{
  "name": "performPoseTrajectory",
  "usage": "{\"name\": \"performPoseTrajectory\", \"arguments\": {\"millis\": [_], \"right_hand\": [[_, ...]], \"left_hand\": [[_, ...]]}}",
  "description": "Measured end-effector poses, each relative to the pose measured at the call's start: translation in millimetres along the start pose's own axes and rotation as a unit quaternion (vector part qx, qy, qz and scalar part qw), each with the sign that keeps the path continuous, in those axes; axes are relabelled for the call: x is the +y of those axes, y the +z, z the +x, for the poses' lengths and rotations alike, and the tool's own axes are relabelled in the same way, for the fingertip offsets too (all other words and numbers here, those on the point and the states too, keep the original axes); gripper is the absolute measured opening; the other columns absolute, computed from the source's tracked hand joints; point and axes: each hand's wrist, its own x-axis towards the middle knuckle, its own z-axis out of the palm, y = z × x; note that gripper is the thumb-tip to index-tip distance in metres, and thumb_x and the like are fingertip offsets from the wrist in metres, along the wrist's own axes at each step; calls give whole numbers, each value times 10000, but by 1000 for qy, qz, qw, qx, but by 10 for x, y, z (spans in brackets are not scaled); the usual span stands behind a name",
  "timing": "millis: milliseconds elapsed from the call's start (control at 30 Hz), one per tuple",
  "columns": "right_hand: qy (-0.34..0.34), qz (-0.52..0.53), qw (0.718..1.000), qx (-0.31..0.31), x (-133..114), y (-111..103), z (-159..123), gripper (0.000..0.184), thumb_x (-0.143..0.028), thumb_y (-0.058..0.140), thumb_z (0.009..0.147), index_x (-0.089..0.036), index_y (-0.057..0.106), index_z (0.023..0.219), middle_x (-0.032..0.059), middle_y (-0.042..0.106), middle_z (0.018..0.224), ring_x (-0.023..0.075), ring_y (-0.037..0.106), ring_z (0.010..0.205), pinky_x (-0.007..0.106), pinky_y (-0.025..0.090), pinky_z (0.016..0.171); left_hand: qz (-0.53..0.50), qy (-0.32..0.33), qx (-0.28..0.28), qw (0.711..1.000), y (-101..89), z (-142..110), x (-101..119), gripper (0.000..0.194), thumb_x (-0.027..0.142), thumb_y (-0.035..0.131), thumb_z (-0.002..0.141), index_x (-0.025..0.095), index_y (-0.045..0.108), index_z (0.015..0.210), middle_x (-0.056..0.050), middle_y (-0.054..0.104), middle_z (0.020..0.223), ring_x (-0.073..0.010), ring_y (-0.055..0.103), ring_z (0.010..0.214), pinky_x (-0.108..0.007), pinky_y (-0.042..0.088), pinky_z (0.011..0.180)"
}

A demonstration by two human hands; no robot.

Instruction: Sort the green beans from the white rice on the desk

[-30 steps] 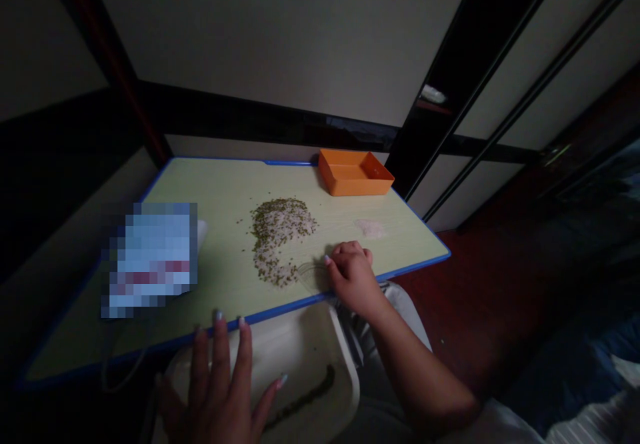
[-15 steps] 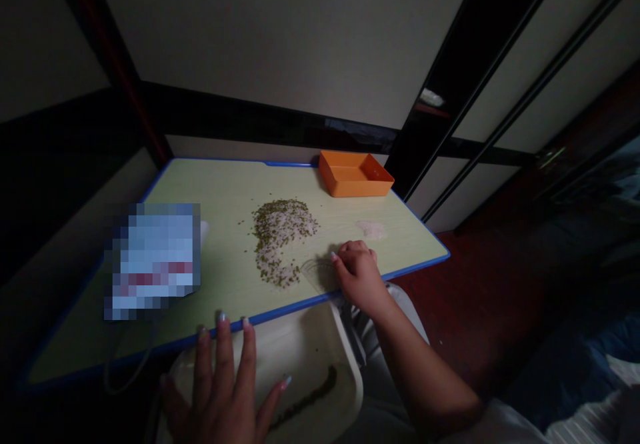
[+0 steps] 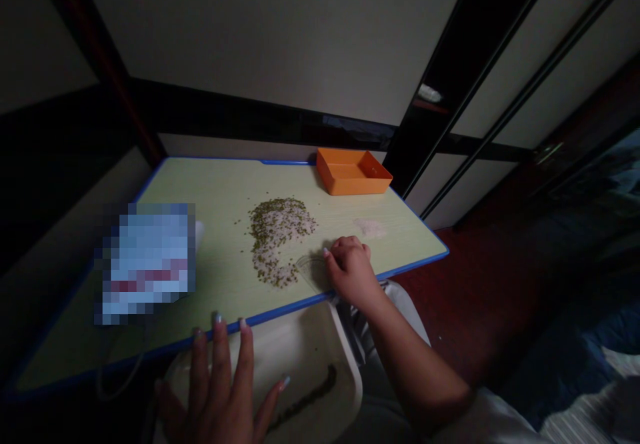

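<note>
My right hand [image 3: 350,267] rests near the front edge of the table, its fingers closed on a clear plastic protractor [image 3: 311,271] with faint curved lines. The protractor's left end touches the lower part of a mixed pile of green beans and white grains [image 3: 283,224]. To the right of that pile lies a small separate patch of white grains [image 3: 370,228]. My left hand [image 3: 220,381] is open, fingers spread, above a white plastic bin [image 3: 356,391] below the table edge. A dark line of beans [image 3: 313,394] lies inside the bin.
An orange open box [image 3: 355,184] stands at the back right of the pale green, blue-edged table [image 3: 215,181]. A blurred-out blue and white object [image 3: 150,257] sits at the left with a cord or loop hanging down. Cabinet panels rise behind the table.
The view has shifted slightly. My right hand and the protractor have edged a little to the left; the piles look nearly the same, and my left hand stays spread over the bin.
</note>
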Motion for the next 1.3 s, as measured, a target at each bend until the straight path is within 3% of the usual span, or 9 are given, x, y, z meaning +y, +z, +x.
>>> {"name": "performPoseTrajectory", "arguments": {"millis": [200,333,467,633,700,900,1300], "right_hand": [[4,-14,1000,-8,5,-2,17,311,-223,538,984,-181,588,680,64,670,905,217,541,998,366,297,847],[-3,-15,1000,-12,-20,9,33,314,-230,535,990,-181,609,688,69,677,921,219,542,1014,364,299,848],[-4,-23,1000,-9,-61,23,72,316,-238,541,992,-182,632,695,72,681,924,216,533,998,360,298,838],[7,-61,998,-12,-81,4,119,307,-254,542,999,-174,656,725,91,695,960,227,535,1019,359,289,819],[13,-72,997,-15,-76,-9,130,302,-256,541,1001,-169,658,737,97,702,973,230,540,1024,359,287,815],[14,-58,998,-13,-27,-22,132,308,-250,548,1000,-171,647,720,87,700,958,222,538,1009,362,286,816],[27,-74,997,-8,42,-23,113,288,-273,560,1003,-168,665,755,96,693,971,235,529,1031,359,285,821]], "left_hand": [[2,-8,-10,1000,8,-12,0,835,366,488,946,155,6,1594,-285,129,1692,-401,-34,1608,-833,106,1195],[1,-8,-13,1000,-1,-10,8,877,364,495,942,181,-69,1588,-287,123,1692,-421,-1,1604,-842,119,1186],[-6,-25,-26,999,3,-14,10,832,371,490,942,173,17,1596,-275,160,1689,-404,40,1608,-827,117,1199],[-3,-10,-14,1000,-7,-5,0,655,370,482,940,51,370,1500,-302,203,1673,-405,-30,1609,-826,95,1201],[-3,-2,-7,1000,-13,2,-5,618,368,482,939,36,433,1459,-307,214,1669,-404,-45,1610,-829,97,1198],[-8,-2,14,1000,37,-14,-18,607,350,472,943,49,418,1468,-296,205,1677,-366,-61,1616,-813,69,1211],[-17,-23,-34,999,45,-32,-35,714,407,437,952,128,224,1574,-258,202,1693,-395,-3,1615,-827,74,1206]]}}
